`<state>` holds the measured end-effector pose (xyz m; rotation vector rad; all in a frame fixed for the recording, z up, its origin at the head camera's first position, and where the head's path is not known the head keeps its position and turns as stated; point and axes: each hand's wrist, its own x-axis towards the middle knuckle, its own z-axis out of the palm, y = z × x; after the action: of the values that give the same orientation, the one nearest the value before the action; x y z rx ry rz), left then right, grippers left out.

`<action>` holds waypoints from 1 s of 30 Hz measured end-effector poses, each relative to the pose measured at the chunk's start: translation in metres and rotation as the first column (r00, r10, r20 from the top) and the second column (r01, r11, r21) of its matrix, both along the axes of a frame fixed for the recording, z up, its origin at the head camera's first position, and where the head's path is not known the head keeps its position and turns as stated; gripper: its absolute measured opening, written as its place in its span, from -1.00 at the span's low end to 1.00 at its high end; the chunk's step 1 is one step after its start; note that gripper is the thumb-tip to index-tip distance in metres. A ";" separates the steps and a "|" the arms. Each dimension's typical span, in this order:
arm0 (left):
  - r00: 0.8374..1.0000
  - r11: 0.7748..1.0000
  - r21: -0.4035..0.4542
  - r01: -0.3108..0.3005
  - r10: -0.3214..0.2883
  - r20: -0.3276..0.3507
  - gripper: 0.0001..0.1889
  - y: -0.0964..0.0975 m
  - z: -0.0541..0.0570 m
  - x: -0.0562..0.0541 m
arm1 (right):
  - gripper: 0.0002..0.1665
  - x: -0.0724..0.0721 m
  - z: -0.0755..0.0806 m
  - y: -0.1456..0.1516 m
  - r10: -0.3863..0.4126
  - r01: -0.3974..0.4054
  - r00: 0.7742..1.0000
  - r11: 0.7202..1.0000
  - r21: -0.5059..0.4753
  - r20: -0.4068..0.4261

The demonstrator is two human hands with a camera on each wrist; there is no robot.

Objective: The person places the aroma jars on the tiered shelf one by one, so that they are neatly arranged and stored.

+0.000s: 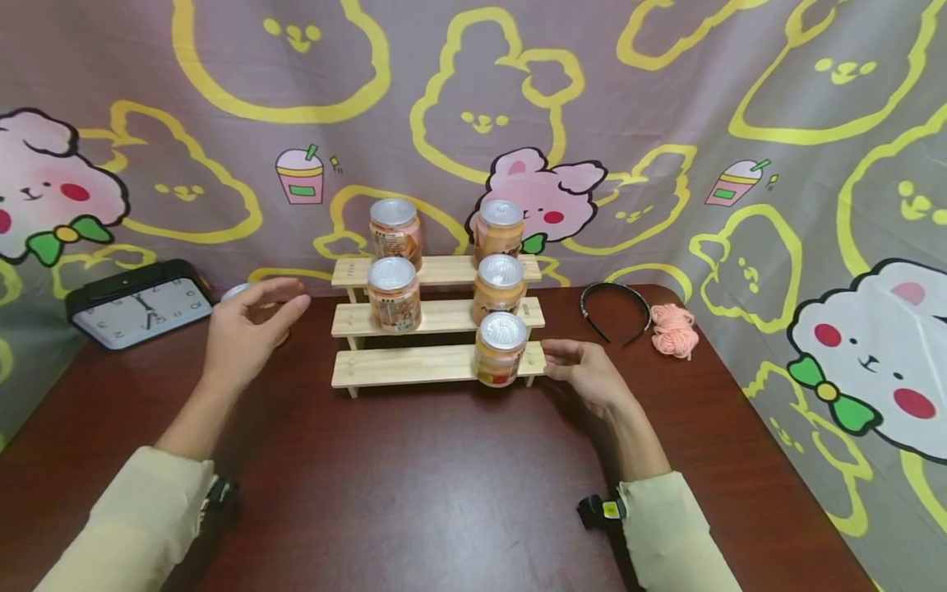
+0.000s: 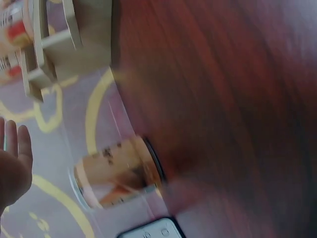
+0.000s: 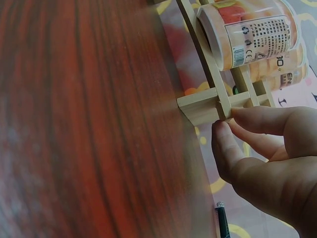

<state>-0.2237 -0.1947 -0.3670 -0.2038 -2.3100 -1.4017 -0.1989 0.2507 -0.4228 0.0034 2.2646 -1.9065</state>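
Note:
A three-step wooden rack carries several cans with orange labels and silver lids: two on the top step, two on the middle and one can at the right of the lowest. My right hand pinches the right end of the lowest step between thumb and fingers. To the left, my left hand is raised with fingers extended and holds nothing. Behind it in the head view, a similar can stands on the table, mostly hidden there by the hand.
A digital-style black-framed clock stands at the back left of the brown table. Right of the rack lie a dark headband and a bundle of pink yarn. A patterned curtain hangs close behind everything.

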 end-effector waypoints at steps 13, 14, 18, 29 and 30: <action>0.963 0.961 0.094 -0.260 0.266 -0.054 -0.62 -0.037 -0.006 -0.018 | -0.44 0.001 0.002 0.001 -0.014 0.013 1.000 1.000 0.008 0.010; 0.960 0.958 0.100 -0.269 0.275 -0.052 -0.62 -0.039 -0.006 -0.019 | -0.44 0.001 0.002 0.001 -0.013 0.013 1.000 1.000 0.007 0.009; 0.950 0.947 0.098 -0.305 0.310 -0.034 -0.60 -0.045 -0.009 -0.022 | -0.44 0.001 0.001 0.001 -0.012 0.012 1.000 1.000 0.005 0.002; 0.925 0.930 0.019 -0.367 0.362 0.116 -0.38 -0.060 -0.017 -0.032 | -0.43 0.000 0.000 0.000 0.000 0.000 1.000 1.000 -0.008 -0.002; 0.923 0.935 -0.009 -0.356 0.353 0.155 -0.32 -0.061 -0.017 -0.033 | -0.43 0.000 0.000 0.000 0.001 -0.001 1.000 1.000 -0.008 -0.003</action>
<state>-0.2563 -0.2556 -0.3844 0.3275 -2.3056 -1.2888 -0.1986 0.2508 -0.4225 -0.0011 2.2588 -1.9163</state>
